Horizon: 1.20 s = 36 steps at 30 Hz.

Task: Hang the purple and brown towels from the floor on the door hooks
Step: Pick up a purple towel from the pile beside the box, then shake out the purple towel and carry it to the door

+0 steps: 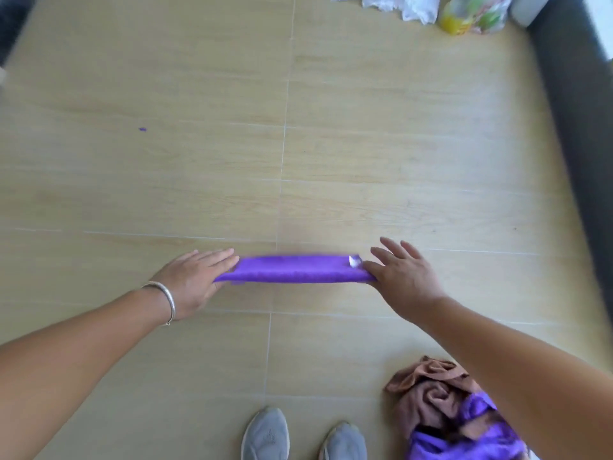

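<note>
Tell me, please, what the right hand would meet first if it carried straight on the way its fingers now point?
Probably nothing but bare floor: the right hand, holding the purple towel, points up and slightly left in the picture. Depth is unclear.

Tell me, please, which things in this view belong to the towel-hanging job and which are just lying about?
Part of the job:
- stretched purple cloth towel, held between left hand and right hand
- crumpled brown towel on the floor
- second purple towel heaped with it

Just lying about:
- white plastic bags
- yellow-green printed bag
- small purple scrap
</note>
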{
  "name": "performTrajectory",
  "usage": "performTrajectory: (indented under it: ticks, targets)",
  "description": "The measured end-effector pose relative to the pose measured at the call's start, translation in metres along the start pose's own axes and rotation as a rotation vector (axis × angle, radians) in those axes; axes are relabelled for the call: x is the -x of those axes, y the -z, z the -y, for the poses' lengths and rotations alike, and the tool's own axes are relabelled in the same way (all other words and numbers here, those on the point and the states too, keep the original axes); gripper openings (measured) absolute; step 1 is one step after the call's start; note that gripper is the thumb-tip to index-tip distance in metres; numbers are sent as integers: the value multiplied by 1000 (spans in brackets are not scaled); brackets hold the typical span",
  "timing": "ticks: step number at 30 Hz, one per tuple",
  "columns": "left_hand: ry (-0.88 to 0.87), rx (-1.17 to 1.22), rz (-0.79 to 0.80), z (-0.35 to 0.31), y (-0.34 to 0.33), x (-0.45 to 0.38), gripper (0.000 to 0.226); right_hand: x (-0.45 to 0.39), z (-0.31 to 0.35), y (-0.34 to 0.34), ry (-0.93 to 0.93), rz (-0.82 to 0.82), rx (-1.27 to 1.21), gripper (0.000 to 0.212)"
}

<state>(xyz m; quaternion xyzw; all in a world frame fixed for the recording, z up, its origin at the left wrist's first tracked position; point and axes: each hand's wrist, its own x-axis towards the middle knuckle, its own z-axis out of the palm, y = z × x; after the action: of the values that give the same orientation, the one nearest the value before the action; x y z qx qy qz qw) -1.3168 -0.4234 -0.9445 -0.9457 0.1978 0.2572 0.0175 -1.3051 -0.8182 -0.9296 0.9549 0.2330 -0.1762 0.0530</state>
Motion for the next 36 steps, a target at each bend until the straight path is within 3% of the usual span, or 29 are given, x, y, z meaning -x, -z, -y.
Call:
performTrajectory:
  ticks: [5, 15, 21, 31, 36]
  targets:
    - [23, -35, 8, -4, 132, 68, 49, 45, 0, 145, -17, 39, 6, 41]
    - [60, -26, -146, -13, 430, 210, 41, 145, -18, 468, 22, -19, -15, 47]
    - [43, -16, -247, -12, 578, 273, 36, 185, -27, 631, -9, -79, 142, 51]
    - [118, -99, -518, -34, 782, 368, 32, 249, -46, 825, -72, -393, 250, 45]
    - [178, -148, -697, -46, 845, 413, 38, 270, -52, 891, -80, -523, 276, 46]
